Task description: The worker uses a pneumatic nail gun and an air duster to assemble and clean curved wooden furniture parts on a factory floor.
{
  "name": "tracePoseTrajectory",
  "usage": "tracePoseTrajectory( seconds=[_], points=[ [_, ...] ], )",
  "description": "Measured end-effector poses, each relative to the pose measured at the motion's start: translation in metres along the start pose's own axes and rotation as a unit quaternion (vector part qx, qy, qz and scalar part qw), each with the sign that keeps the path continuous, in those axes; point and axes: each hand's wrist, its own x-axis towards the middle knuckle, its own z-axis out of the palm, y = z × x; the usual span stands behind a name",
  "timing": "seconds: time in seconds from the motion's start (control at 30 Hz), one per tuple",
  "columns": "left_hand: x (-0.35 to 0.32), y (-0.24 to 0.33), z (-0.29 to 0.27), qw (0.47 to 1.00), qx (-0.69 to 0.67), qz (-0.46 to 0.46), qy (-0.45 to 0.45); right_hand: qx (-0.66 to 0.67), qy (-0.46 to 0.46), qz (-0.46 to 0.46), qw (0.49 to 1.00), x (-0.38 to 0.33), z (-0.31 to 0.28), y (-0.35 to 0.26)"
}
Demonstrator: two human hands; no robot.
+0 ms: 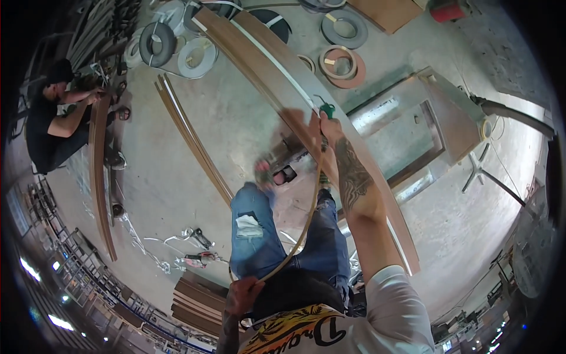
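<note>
My right hand is stretched forward, wrapped round a green air blow gun with a thin bent nozzle. It is over a long brown panel with a pale strip along it. From the gun a yellowish air hose curves back between my legs to my lap. There my left hand is closed beside my hip, its fingers at the hose. The panel runs diagonally from the far left to near my right side.
Rolls of edging strip lie on the floor ahead. A large metal-framed box stands at right. Two narrow brown boards lean by my left knee. At far left a co-worker crouches at another long board. Stacked boards lie near left.
</note>
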Motion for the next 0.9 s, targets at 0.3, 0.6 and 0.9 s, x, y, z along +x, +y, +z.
tracePoseTrajectory(
  seconds=[0.3,0.6,0.9],
  points=[
    [0.166,-0.065,-0.178,0.996,-0.056,-0.001,-0.069,0.009,0.056,0.120,0.991,0.130,0.120,0.000],
    [0.228,-0.079,-0.322,0.981,-0.097,-0.143,-0.086,0.023,0.119,-0.033,0.992,0.232,0.277,-0.241],
    [0.287,-0.033,-0.373,0.982,-0.115,-0.070,-0.130,0.123,0.045,0.181,0.975,0.260,0.247,-0.275]
  ],
)
